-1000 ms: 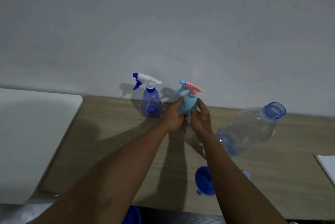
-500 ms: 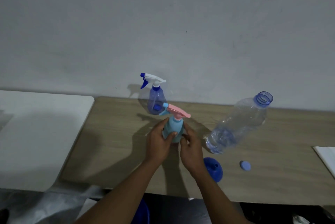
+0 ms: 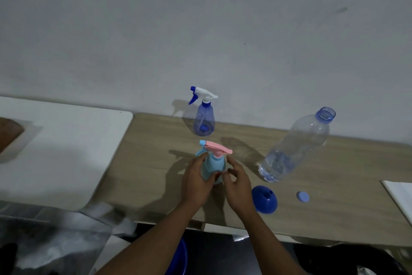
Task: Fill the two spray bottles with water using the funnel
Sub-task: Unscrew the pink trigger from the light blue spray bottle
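Observation:
A light blue spray bottle (image 3: 213,164) with a pink trigger head stands on the wooden table (image 3: 145,163) near its front edge. My left hand (image 3: 196,182) wraps its left side. My right hand (image 3: 238,182) cups its right side, fingers slightly spread. A clear blue spray bottle (image 3: 204,116) with a white and blue head stands behind it by the wall. To the right of my hands a blue funnel (image 3: 265,199) lies wide end down. A large clear water bottle (image 3: 296,145), uncapped and partly filled, stands to the right.
A small blue cap (image 3: 303,196) lies right of the funnel. A white tabletop (image 3: 55,152) adjoins the wooden table on the left. A white sheet (image 3: 401,194) lies at the right edge. A blue bucket rim (image 3: 178,259) shows below the table's front edge.
Both hands have carried the light blue spray bottle from beside the wall toward the table's front edge. The camera view has shifted, so the other objects sit differently in the frame.

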Demonstrator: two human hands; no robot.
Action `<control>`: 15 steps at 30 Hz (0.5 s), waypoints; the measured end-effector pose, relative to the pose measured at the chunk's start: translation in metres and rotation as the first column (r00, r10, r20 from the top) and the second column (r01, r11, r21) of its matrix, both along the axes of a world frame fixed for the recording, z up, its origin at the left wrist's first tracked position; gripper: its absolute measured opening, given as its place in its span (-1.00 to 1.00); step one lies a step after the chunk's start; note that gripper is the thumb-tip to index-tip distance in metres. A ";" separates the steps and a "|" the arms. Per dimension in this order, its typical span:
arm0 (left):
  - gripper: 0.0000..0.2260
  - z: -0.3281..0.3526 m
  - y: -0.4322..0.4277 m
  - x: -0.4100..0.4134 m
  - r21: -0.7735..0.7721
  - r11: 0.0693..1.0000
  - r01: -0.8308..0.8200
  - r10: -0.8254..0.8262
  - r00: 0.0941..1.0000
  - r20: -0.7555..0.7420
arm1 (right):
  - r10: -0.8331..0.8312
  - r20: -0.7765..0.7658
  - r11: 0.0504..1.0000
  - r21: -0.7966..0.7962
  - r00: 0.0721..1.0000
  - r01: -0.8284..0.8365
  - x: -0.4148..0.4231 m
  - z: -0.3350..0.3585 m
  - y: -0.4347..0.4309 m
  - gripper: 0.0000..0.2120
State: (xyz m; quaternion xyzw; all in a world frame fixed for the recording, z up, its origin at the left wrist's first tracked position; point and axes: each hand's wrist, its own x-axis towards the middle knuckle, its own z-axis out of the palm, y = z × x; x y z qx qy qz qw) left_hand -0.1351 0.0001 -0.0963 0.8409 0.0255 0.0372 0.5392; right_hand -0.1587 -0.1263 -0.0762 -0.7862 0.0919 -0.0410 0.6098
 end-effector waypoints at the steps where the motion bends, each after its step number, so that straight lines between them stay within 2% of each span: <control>1: -0.49 0.003 -0.001 0.002 0.010 1.000 0.009 -0.009 1.000 0.008 | -0.035 0.006 0.999 -0.019 0.999 0.035 0.006 0.004 0.001 -0.64; 4: -0.52 0.009 -0.008 0.007 0.031 0.999 0.022 -0.022 1.000 0.018 | -0.070 0.068 0.994 -0.076 0.995 0.075 0.026 0.014 0.005 -0.62; 8: -0.65 0.008 -0.011 0.011 0.034 0.999 -0.002 0.003 1.000 -0.009 | -0.085 0.000 0.994 -0.069 0.996 0.085 0.041 0.021 0.011 -0.61; 12: -0.58 0.000 -0.005 0.017 0.088 0.995 0.054 -0.049 0.997 -0.051 | -0.067 -0.022 0.993 -0.102 0.998 0.064 0.046 0.019 0.007 -0.66; 15: -0.50 -0.002 -0.001 0.021 0.116 0.991 0.069 -0.060 0.995 -0.077 | 0.027 0.007 0.989 -0.146 1.000 -0.026 0.051 0.020 -0.003 -0.72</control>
